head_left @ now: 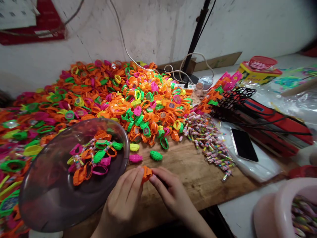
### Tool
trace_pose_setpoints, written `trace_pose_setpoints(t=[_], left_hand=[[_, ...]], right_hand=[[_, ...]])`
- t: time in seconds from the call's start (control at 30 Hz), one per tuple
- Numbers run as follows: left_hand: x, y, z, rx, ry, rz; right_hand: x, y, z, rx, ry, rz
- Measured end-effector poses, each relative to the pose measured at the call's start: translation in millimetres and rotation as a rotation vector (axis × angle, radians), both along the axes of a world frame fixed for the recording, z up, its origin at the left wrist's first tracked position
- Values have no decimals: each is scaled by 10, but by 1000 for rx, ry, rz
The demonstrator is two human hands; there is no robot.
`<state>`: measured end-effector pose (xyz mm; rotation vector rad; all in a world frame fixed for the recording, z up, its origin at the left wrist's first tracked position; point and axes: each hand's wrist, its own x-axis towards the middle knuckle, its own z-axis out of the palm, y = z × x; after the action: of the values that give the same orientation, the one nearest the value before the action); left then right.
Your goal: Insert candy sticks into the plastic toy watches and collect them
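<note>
Between my two hands, above the front of the wooden table, is an orange toy watch (pixel 147 174). My left hand (pixel 125 191) grips its left side, with the fingers closed round it. From the other side, the thumb and fingertips of my right hand (pixel 169 190) pinch it. Just beyond lie a green toy watch (pixel 156 155), a pink one (pixel 136 158) and a yellow one (pixel 134 147). To the left, a tilted translucent dark basin (pixel 59 195) holds several toy watches and some wrapped candy pieces.
A big heap of coloured toy watches (pixel 109 96) covers the back and left. At right are small wrapped candy tubes (pixel 210 142), a phone (pixel 244 144) on plastic bags, and a red machine (pixel 279 122) with cables. A pink tub (pixel 269 208) stands front right; a black pole (pixel 195 39) rises behind.
</note>
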<state>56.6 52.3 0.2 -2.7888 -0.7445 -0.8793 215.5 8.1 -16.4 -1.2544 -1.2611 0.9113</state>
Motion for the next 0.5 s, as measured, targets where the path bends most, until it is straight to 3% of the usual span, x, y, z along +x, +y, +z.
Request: trace_pose_setpoints(t=[0.13, 0.2, 0.27, 0.37, 0.43, 0.5], left_hand=[[-82, 61, 31, 6, -30, 14], [-204, 149, 105, 18, -31, 132], [-350, 239, 190, 71, -59, 352], [-424, 249, 232, 213, -58, 595], [-287, 152, 120, 222, 11, 532], [-34, 47, -117, 75, 87, 336]], right_hand=[[-100, 62, 46, 5, 11, 5], [40, 122, 24, -6, -43, 104], [339, 199, -76, -43, -224, 112], [918, 365, -371, -207, -794, -234], [1228, 502, -595, -269, -904, -334], [1406, 626, -772, -274, -951, -334]])
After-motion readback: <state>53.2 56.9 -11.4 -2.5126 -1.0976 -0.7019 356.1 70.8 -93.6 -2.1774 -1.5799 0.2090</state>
